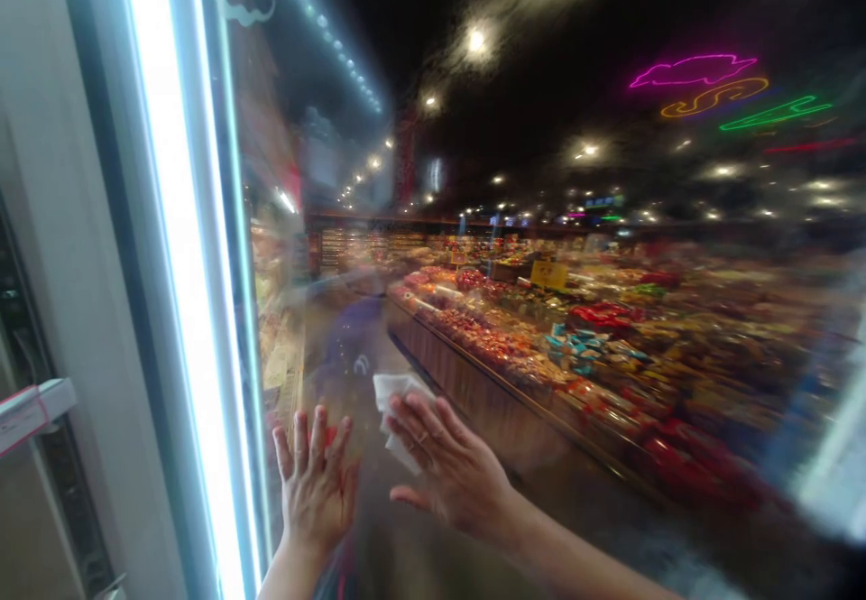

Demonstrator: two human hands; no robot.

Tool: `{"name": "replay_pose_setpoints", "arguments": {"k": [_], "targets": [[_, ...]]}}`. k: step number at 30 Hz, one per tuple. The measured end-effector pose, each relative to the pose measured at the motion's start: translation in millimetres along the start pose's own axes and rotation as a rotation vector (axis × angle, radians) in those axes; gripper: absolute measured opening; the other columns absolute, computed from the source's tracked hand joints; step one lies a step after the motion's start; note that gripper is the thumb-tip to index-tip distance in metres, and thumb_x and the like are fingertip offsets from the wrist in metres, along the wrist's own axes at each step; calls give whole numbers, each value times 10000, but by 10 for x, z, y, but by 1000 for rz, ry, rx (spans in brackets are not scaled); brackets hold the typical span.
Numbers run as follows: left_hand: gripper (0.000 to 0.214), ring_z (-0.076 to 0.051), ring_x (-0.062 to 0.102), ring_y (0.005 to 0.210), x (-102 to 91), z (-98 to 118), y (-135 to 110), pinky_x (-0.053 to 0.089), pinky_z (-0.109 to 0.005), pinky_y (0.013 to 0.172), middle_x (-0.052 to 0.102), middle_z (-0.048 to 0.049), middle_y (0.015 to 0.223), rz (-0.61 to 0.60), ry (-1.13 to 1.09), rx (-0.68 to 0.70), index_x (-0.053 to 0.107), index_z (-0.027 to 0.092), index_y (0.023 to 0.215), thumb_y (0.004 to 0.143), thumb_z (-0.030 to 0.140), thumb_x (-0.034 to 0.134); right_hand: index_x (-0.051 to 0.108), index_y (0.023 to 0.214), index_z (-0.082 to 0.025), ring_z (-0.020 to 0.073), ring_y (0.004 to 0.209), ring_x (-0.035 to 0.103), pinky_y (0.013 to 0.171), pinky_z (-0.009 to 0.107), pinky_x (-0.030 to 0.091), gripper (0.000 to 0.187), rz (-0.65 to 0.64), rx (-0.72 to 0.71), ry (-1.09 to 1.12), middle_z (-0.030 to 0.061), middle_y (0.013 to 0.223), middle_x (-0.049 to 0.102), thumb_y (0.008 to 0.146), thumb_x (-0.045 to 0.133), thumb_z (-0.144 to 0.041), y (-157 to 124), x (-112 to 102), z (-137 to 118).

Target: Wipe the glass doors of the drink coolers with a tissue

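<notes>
A see-through glass pane (pixel 369 528), bordered by a bright light strip, stands in front of me. Against it my left hand (pixel 315 492) lies flat, fingers spread, with nothing in it. To its right, my right hand (pixel 453 469) holds a folded white tissue (pixel 392 388) flat against the glass under its outstretched fingers. The tissue sticks out past the fingertips at the upper left, and the rest of it is hidden by the hand. The two hands are a short way apart.
A glowing vertical light tube (pixel 179 248) runs along the frame at left. A white shelf label strip (pixel 33 410) juts out at the far left. Blurred through the glass or mirrored in it are a long display counter (pixel 460 374) of packaged goods, an aisle and neon signs (pixel 696 72).
</notes>
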State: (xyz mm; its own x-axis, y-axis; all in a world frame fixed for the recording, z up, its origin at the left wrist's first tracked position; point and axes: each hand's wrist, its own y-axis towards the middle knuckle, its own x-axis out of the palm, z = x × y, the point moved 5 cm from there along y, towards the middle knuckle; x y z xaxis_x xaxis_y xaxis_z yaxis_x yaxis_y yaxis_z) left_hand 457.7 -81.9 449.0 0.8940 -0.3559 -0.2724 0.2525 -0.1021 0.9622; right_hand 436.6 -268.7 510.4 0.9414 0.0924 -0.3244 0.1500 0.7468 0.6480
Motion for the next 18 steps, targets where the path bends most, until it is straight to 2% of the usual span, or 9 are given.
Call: {"name": "replay_pose_setpoints", "arguments": {"k": [3,5,7,9,11,13,15,16,18], "targets": [[854,-283,57,1616,-7,5,-19,17,-558,1325,110,-16,1738,19,-21,1,180,346,1637,915,220,618,570,1479,-202,265,1618,104,1357,408,61,848,-41,-140,7,16,1680,359,896,461,-807,-414,211,-498],[852,-285,78,1614,-6,4,-29,29,-559,1325,137,-21,1733,27,-40,-7,185,352,1635,913,220,618,587,1466,-249,232,1617,116,1357,379,96,800,-63,-188,0,-36,1670,378,909,433,-802,-538,271,-603],[853,-283,80,1612,3,1,-35,32,-557,1326,152,-21,1730,21,-33,-7,193,353,1633,909,203,618,543,1502,-233,233,1618,108,1359,395,78,801,-53,-196,-10,-22,1686,344,924,440,-778,-439,213,-440],[856,-276,69,1613,14,-3,-39,26,-554,1326,145,-20,1731,6,-14,-3,197,349,1633,907,194,623,437,1565,-153,264,1620,79,1355,435,32,854,-14,-137,-21,48,1719,252,948,437,-744,-149,47,-47],[859,-272,52,1615,18,-8,-41,14,-556,1325,131,-17,1734,4,-9,-1,192,340,1634,909,205,633,290,1614,-62,298,1620,33,1345,466,13,931,29,12,-35,124,1735,125,968,426,-719,203,-157,443],[861,-267,43,1616,15,-11,-42,4,-563,1324,123,-16,1735,15,-11,-1,186,335,1636,912,203,633,162,1632,-15,316,1618,-3,1337,498,54,996,62,153,-46,165,1730,49,972,433,-709,454,-314,803],[863,-262,44,1616,21,-12,-45,4,-567,1323,127,-15,1734,14,-5,-4,182,342,1636,912,182,623,128,1634,-8,322,1618,1,1328,515,108,1029,67,181,-40,176,1726,62,963,442,-722,514,-351,865],[863,-261,48,1616,28,-13,-48,6,-567,1323,135,-15,1733,9,0,-7,182,348,1635,911,176,620,153,1633,-15,323,1618,20,1326,513,122,1033,54,147,-29,173,1726,93,953,448,-736,470,-318,776],[863,-264,63,1614,46,-16,-58,12,-567,1324,153,-12,1730,6,4,-11,191,360,1633,907,186,624,269,1616,-40,316,1617,71,1330,478,126,1023,25,8,6,154,1722,170,927,456,-774,267,-187,436]]}}
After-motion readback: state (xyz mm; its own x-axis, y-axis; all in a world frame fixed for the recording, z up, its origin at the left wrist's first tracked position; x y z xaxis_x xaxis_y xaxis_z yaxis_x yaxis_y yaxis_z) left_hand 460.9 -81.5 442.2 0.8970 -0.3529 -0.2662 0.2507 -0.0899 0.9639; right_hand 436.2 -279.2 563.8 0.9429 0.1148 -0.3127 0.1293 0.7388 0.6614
